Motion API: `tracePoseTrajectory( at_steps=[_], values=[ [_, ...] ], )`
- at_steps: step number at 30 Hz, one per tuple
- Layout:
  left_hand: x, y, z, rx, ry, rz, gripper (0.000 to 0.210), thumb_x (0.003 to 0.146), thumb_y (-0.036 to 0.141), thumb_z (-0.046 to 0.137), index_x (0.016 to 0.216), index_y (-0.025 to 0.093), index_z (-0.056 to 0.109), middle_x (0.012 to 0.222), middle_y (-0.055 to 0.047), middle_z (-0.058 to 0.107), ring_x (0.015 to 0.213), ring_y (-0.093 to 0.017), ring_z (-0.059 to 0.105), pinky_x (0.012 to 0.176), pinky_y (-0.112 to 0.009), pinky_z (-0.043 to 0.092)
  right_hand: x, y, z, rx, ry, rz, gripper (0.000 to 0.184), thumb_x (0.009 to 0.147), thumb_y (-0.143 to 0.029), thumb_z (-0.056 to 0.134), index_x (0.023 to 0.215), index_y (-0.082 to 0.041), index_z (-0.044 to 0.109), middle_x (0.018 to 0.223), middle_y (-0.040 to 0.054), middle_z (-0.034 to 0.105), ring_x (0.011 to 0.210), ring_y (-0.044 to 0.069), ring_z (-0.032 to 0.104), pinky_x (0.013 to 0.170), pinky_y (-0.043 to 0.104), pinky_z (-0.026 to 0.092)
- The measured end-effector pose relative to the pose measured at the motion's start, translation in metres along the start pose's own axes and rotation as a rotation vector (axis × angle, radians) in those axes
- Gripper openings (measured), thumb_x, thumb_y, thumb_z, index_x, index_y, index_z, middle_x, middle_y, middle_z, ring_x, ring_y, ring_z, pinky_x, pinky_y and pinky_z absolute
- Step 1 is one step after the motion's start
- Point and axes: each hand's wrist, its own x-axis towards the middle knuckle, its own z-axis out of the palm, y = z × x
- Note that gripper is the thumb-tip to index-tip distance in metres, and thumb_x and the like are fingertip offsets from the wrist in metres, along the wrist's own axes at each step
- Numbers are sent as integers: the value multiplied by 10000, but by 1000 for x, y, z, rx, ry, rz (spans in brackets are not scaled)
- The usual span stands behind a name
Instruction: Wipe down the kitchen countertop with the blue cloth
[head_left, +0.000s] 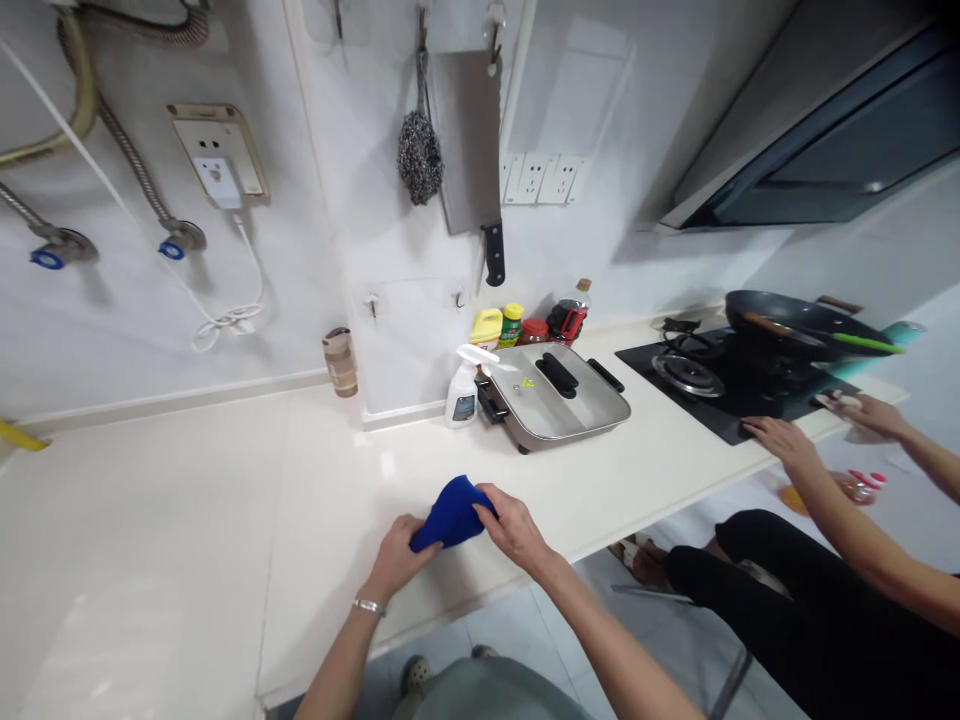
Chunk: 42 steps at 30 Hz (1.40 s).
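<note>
A folded blue cloth (452, 514) is held between my two hands, just over the front part of the white countertop (330, 490). My left hand (400, 556) grips its lower left edge, thumb on top. At the upper right corner, my right hand (513, 522) pinches the cloth between thumb and fingers. Beyond my hands stands a white spray bottle (463, 392), upright. Beside it sits a rectangular electric pan (559, 398) with a glass lid and black handles.
On the right, a co-worker's hands (784, 440) rest by the black gas stove (720, 385), one with a pale cloth. A wok (795, 325) sits on it. Several bottles (511, 325) stand behind the pan. A cleaver (469, 150) and a steel scrubber (420, 158) hang on the wall.
</note>
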Motion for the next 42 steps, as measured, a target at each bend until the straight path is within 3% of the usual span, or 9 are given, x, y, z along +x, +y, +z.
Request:
tracePoseTrajectory(
  at_steps=[3,6,10,13,17,22,27,32,42],
  values=[
    [9,5,-39,-112,18,-38,377,846,545,598,932,187,679,1199,-112,643,1133,-253,597,1007,-386,493,13,-24,-14,170,116,-71,330,975,-425,425,1181,-221,582,948,48,692,809,174,637,784,288,522],
    [23,15,-79,-249,-38,-101,467,845,593,595,1063,184,649,1052,-76,705,969,-222,661,879,-349,541,24,-30,-15,237,208,22,343,963,-478,457,1143,-224,601,839,11,685,716,157,625,691,259,524],
    [40,18,-112,26,-108,-348,654,764,656,667,1249,222,598,896,-27,727,767,-200,676,758,-321,539,26,3,9,112,228,124,371,948,-484,455,1159,-216,600,838,6,702,716,163,647,694,273,547],
    [43,11,-118,269,7,-486,623,767,536,707,1257,166,598,949,-107,731,928,-294,683,857,-410,522,14,42,29,-23,257,160,411,934,-417,418,1234,-177,563,1045,84,706,795,184,671,743,320,571],
    [42,13,-93,363,147,-450,404,939,318,433,1270,140,581,1117,-165,702,1073,-302,650,928,-464,510,-9,88,40,-136,299,216,466,915,-330,364,1297,-109,514,1247,196,618,1010,251,653,872,427,560],
    [40,42,3,318,63,-117,397,961,337,444,1327,264,580,1391,-60,594,1307,-218,522,1154,-413,403,-29,124,44,-272,285,196,441,925,-250,336,1304,-121,520,1340,187,568,1306,278,479,1095,515,409],
    [33,39,72,478,108,21,550,932,367,525,1471,300,440,1602,-94,319,1492,-391,211,1180,-744,143,-49,146,58,-423,242,63,497,949,-241,306,1415,-132,438,1484,156,467,1430,244,342,1157,483,348],
    [16,28,66,599,85,26,580,956,366,484,1518,334,346,1621,-66,280,1498,-383,193,1173,-728,202,-58,155,65,-460,267,27,554,949,-230,303,1491,-119,334,1533,148,411,1458,254,297,1177,493,317],
    [-70,42,49,753,155,-212,627,963,459,461,1545,371,246,1637,-67,233,1508,-384,152,1167,-721,204,-63,151,61,-369,263,-13,613,944,-238,315,1539,-113,243,1564,173,357,1461,303,294,1177,543,289]
  ],
)
